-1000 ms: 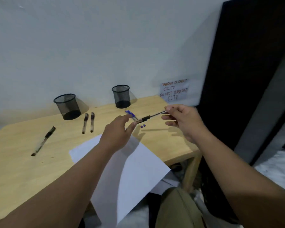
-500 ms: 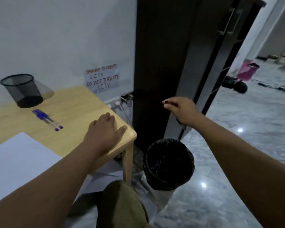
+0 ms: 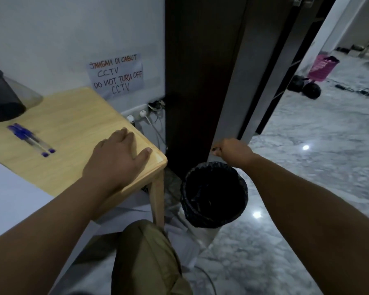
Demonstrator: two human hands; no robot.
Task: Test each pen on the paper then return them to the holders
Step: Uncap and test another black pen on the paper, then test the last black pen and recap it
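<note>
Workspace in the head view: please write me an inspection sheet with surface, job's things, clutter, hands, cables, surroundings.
Surface: wooden table, corner nearest the bin.
Job's things: two blue pens lying side by side; black mesh holder behind them; white paper at the near left.
Clutter: nothing seen on the table.
Hands: left hand rests flat on the table corner; right hand is curled above the bin, with something small and dark at its fingertips, too small to identify.
Cables: white plugs and wires at the wall behind the table.
Surroundings: handwritten CCTV notice, dark door, marble floor, pink basket far away.
</note>
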